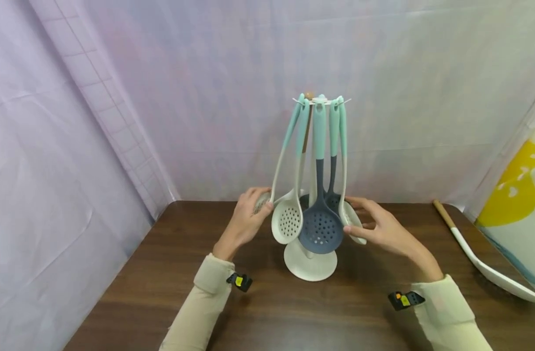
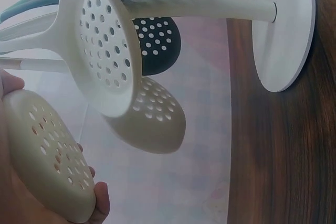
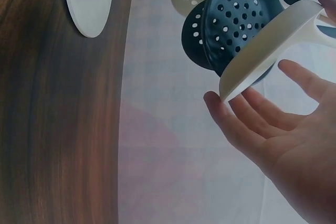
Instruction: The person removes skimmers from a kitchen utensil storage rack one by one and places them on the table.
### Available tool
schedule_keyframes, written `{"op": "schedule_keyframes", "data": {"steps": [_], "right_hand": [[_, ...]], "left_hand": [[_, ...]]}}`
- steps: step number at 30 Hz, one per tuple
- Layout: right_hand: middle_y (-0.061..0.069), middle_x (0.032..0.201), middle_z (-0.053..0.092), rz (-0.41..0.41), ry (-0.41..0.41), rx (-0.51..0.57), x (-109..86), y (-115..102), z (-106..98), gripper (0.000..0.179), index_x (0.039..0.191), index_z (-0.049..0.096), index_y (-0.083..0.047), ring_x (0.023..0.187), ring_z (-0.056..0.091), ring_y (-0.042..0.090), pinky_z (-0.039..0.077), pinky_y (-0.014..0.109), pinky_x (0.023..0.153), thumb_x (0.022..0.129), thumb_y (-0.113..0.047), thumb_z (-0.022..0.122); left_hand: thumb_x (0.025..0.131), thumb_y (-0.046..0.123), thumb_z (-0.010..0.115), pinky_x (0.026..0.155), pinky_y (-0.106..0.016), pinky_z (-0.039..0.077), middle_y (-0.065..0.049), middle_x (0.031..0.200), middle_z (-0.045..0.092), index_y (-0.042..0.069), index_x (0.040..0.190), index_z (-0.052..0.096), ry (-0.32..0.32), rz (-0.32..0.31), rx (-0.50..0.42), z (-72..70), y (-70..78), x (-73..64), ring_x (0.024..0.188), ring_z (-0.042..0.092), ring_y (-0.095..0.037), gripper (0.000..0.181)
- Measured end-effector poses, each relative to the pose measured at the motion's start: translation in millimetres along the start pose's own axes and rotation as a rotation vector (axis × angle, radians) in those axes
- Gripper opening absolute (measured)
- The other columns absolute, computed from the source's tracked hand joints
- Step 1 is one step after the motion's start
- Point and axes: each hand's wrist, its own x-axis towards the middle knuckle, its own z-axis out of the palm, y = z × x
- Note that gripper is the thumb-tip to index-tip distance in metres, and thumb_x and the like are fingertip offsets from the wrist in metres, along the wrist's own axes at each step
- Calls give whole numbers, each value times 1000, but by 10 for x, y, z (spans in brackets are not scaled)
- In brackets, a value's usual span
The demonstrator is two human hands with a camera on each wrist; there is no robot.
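Observation:
Kitchen utensils with mint handles hang from a white stand on the table. My left hand grips the perforated head of a white skimmer at the stand's left side, fingers wrapped behind it. On the right side, my right hand touches another white skimmer with spread, fairly straight fingers; its thumb is near the neck. Between the hands hang a white slotted spoon and a dark grey skimmer. A second grey perforated head is partly hidden behind.
A long white utensil with a wooden handle lies at the table's right edge. Behind the brown table hangs a pale cloth. A yellow-patterned cloth is on the right.

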Motion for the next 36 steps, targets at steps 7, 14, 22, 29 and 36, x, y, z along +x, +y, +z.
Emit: {"op": "schedule_keyframes", "data": {"steps": [7,14,22,29,36], "right_hand": [[18,153,48,3,2,-31,22,21,-26,74,159,38,-12,137,52,44,53,62,100,96,-28,74],[18,153,47,-7,10,-40,91,-34,-173,73,159,38,-12,138,52,43,53,62,101,97,-26,74],[18,155,46,-7,5,-22,160,-147,-239,73,158,39,-13,140,49,43,51,63,103,96,-23,75],[17,155,46,-2,-1,-12,193,-180,-260,73,158,38,-12,141,49,41,50,62,104,96,-22,75],[17,155,46,2,3,-14,156,-155,-246,72,159,39,-14,140,49,40,50,63,104,97,-24,74]], "left_hand": [[108,30,47,103,-61,49,-14,144,58,10,145,57,-14,83,-153,-20,-11,37,126,59,-38,43],[106,30,46,108,-60,46,-13,143,58,12,143,58,39,88,-146,-147,18,176,131,56,-37,43],[106,29,45,111,-61,44,-16,144,56,10,146,55,55,64,-85,-357,-23,156,135,53,-38,45],[106,38,53,107,-64,44,-19,144,53,11,149,51,38,-73,11,-644,-267,-14,132,52,-40,51],[107,43,47,101,-65,44,-24,136,59,8,144,54,2,-175,182,-958,-639,-247,123,57,-44,52]]}}
